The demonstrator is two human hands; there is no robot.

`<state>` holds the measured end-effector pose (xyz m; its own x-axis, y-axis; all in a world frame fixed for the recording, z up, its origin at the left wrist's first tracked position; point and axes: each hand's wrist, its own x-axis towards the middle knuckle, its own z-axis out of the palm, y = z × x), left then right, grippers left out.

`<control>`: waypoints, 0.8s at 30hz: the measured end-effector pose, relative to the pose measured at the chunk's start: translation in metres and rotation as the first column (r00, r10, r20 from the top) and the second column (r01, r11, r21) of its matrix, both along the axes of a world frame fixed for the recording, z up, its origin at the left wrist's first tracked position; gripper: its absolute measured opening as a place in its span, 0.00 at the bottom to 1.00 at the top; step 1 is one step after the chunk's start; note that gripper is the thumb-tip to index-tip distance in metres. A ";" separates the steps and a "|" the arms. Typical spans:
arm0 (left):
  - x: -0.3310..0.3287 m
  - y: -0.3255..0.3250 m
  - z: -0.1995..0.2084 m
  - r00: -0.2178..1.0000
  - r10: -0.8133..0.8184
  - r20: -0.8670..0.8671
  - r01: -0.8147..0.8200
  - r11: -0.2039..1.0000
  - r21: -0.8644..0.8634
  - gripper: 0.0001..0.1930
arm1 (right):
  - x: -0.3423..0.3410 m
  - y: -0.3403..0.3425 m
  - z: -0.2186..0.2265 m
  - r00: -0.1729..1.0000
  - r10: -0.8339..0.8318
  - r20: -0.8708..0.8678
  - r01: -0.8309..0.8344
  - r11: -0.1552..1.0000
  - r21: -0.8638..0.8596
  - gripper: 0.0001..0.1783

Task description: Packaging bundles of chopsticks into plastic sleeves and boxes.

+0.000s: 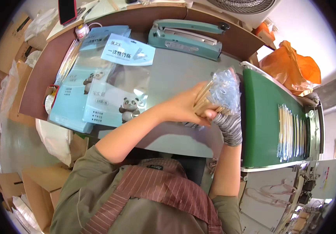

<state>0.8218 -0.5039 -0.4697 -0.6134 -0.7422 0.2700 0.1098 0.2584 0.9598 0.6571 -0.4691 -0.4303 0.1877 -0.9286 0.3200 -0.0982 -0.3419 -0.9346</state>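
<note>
Pale wood and crinkled clear plastic are filling both hands: a thick bundle of wrapped sticks (219, 91) is sitting between them, above the right part of the grey tabletop (168, 142). The left hand (183, 104) is curling around the bundle's left side, while the right hand (227, 124) — a grey striped knit covering it toward the wrist — is gripping from below and to the right. Both are closing on the sticks, though the bundle is hiding some fingers. Loose wrapper ends are bunching at the upper right, near the green conveyor belt (259, 117), where a row of wrapped sticks (291, 132) is lying. Blue-and-clear printed bags (127, 54) are overlapping left of the hands, and a teal sealer (187, 41) is standing beyond them.
</note>
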 end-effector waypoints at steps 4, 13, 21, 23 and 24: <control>0.009 0.033 0.020 0.982 0.112 0.149 -0.086 0.982 -0.168 0.48 | 0.030 0.043 -0.018 0.854 -0.373 0.364 0.348 0.928 0.134 0.50; 0.043 0.118 -0.042 0.975 -0.143 0.170 0.071 0.925 0.374 0.34 | 0.021 0.023 -0.066 0.836 0.201 0.510 -0.488 0.696 0.526 0.20; 0.174 0.127 -0.027 0.200 0.764 0.613 0.063 0.614 -0.786 0.07 | 0.023 0.041 -0.072 0.667 0.246 0.703 -0.655 0.644 0.396 0.13; 0.162 0.121 -0.020 0.244 0.768 0.592 0.012 0.608 -0.794 0.05 | 0.022 0.045 -0.070 0.678 0.247 0.692 -0.638 0.664 0.389 0.14; 0.152 0.114 -0.018 0.290 0.766 0.573 -0.048 0.610 -0.791 0.04 | 0.019 0.047 -0.069 0.694 0.244 0.677 -0.621 0.679 0.391 0.14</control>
